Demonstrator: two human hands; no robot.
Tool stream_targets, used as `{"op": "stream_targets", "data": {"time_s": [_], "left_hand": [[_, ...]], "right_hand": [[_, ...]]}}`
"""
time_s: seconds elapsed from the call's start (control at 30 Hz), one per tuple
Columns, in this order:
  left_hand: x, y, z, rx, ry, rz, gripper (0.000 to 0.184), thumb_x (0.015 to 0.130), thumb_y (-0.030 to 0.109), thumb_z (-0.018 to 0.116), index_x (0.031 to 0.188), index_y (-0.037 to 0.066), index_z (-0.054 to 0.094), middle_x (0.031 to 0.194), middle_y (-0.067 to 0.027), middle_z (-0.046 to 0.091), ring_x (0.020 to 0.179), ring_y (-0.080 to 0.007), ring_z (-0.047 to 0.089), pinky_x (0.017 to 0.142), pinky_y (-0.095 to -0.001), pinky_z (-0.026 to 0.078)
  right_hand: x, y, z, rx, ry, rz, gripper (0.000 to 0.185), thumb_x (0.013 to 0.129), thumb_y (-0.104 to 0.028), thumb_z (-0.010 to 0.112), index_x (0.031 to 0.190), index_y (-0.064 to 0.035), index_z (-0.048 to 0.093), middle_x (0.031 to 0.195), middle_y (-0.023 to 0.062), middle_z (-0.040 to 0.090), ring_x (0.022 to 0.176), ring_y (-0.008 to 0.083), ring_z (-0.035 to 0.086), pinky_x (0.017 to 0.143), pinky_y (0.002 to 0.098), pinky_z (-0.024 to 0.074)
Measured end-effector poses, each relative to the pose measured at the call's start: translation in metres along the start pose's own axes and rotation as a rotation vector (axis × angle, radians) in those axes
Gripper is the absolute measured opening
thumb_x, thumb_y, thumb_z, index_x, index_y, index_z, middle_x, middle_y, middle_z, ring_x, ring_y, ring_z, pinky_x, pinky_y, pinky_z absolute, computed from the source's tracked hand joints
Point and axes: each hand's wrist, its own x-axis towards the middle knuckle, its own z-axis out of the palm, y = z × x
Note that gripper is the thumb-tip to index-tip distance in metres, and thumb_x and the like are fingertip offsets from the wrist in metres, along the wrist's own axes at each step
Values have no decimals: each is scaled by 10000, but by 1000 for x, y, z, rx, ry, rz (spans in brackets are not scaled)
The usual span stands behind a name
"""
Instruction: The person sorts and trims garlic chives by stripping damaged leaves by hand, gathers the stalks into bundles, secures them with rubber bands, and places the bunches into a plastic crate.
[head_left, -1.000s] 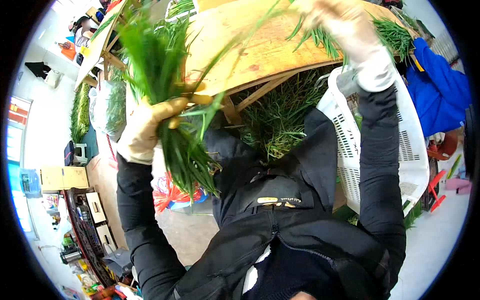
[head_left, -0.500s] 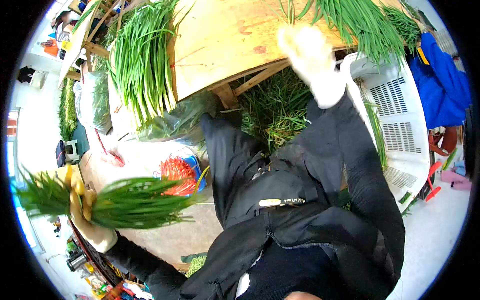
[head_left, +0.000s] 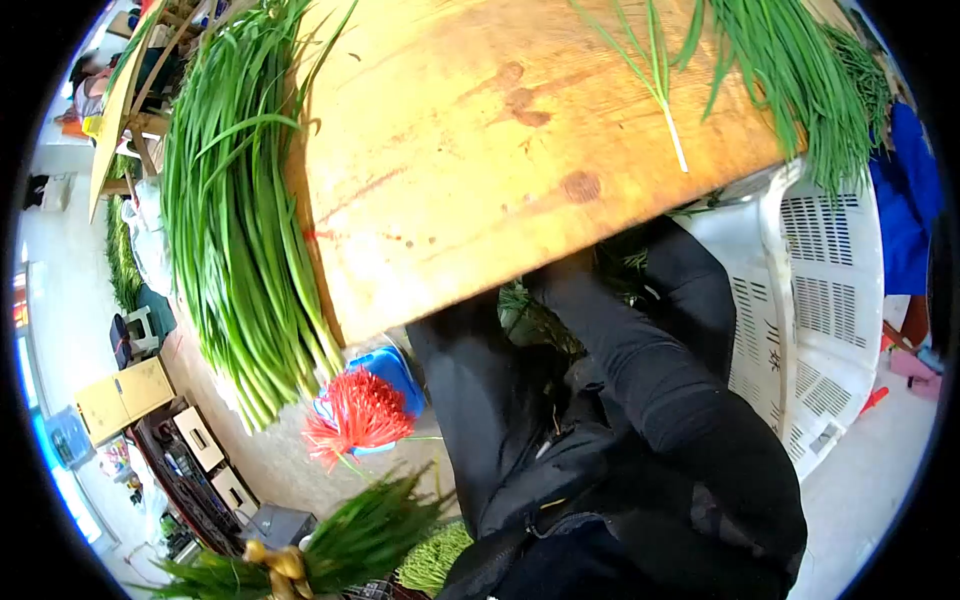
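Low at the bottom left, my left hand (head_left: 278, 566) is closed around the middle of a bunch of garlic chives (head_left: 375, 530); the leaves stick out on both sides and look blurred. My right sleeve (head_left: 650, 370) reaches under the front edge of the wooden table (head_left: 430, 170), and the hand at its end is hidden. Between the left hand and the table, a bundle of red ties (head_left: 362, 415) rests on a blue container (head_left: 400, 375). A few loose chive stalks (head_left: 665, 105) with a white end lie on the tabletop.
A big pile of chives (head_left: 235, 220) hangs over the table's left edge, and another pile (head_left: 800, 90) droops over the right corner. A white slotted plastic basket (head_left: 825, 300) stands right of my legs. Drawers (head_left: 200, 440) and a yellow cabinet (head_left: 125, 395) are at the left.
My left hand has moved down and to the right with the chives. My right hand has gone from the table edge to out of sight beneath it. The view has shifted, showing more tabletop.
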Motion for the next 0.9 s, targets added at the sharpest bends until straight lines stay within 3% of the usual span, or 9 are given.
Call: {"op": "stream_targets", "data": {"time_s": [0.07, 0.33, 0.53, 0.6, 0.63, 0.67, 0.73, 0.87, 0.9], "left_hand": [[-9, 3, 14, 10, 306, -41, 283, 793, 93, 540, 1064, 80, 460, 633, 2, 472, 440, -38, 329, 482, -170, 298], [1, -5, -2, 98, 134, -13, 322, 768, 131, 568, 1059, 61, 451, 629, -18, 465, 468, -83, 366, 520, -223, 346], [11, -13, -4, 224, 124, 15, 337, 760, 157, 594, 1050, 70, 447, 626, -42, 460, 504, -118, 395, 538, -249, 363], [21, -16, -25, -22, -354, -65, 455, 822, 163, 567, 1218, 15, 400, 628, 20, 405, 469, -46, 334, 502, -211, 373], [18, -18, -22, -86, -327, -134, 500, 809, 144, 588, 1231, -17, 374, 612, 19, 396, 433, -50, 308, 476, -197, 337], [18, -25, -20, 4, -187, 36, 557, 747, 137, 650, 1209, -30, 388, 598, 19, 430, 431, -61, 334, 512, -218, 307], [14, -22, -15, -41, -214, 14, 533, 746, 138, 645, 1189, -35, 405, 592, 8, 415, 435, -58, 330, 515, -235, 306], [7, -6, 3, 35, -93, 124, 519, 787, 203, 592, 1206, -30, 394, 702, -11, 443, 459, -61, 318, 444, -186, 254], [9, 6, 0, 80, -201, 109, 525, 808, 238, 568, 1227, -19, 384, 747, -18, 457, 506, -71, 355, 461, -188, 275]], "right_hand": [[22, 6, 5, 11, -26, 56, 480, 768, -125, 595, 1214, -39, 442, 1235, 143, 414, 1130, 252, 405, 926, 317, 352], [-15, 47, -5, 398, 79, 179, 488, 731, -141, 653, 1168, -25, 471, 1054, 106, 539, 964, 208, 516, 850, 286, 395], [-112, 54, -82, 1228, 116, 215, 543, 705, -130, 697, 1177, -12, 457, 867, 60, 634, 785, 154, 600, 772, 246, 431], [-142, 41, -151, 1402, -68, 204, 630, 722, -88, 687, 1258, -13, 365, 839, 70, 633, 789, 135, 593, 773, 228, 424], [-157, 35, -172, 1554, -35, 117, 624, 793, -80, 613, 1310, -12, 270, 870, 97, 634, 819, 137, 596, 792, 230, 423], [-168, 33, -193, 1544, -18, 108, 624, 793, -80, 613, 1310, -12, 270, 870, 97, 634, 819, 137, 596, 792, 230, 423], [-189, 28, -225, 1642, -127, 97, 478, 844, -68, 536, 1277, -9, 342, 887, 90, 638, 865, 137, 591, 833, 243, 409], [-232, 20, -288, 1367, -72, -284, 234, 852, -149, 540, 1061, -54, 584, 888, 56, 630, 881, 163, 571, 888, 266, 368], [-243, 10, -321, 896, 191, -442, 233, 818, -125, 571, 1043, -76, 601, 870, 46, 626, 841, 162, 571, 837, 267, 400]]}}
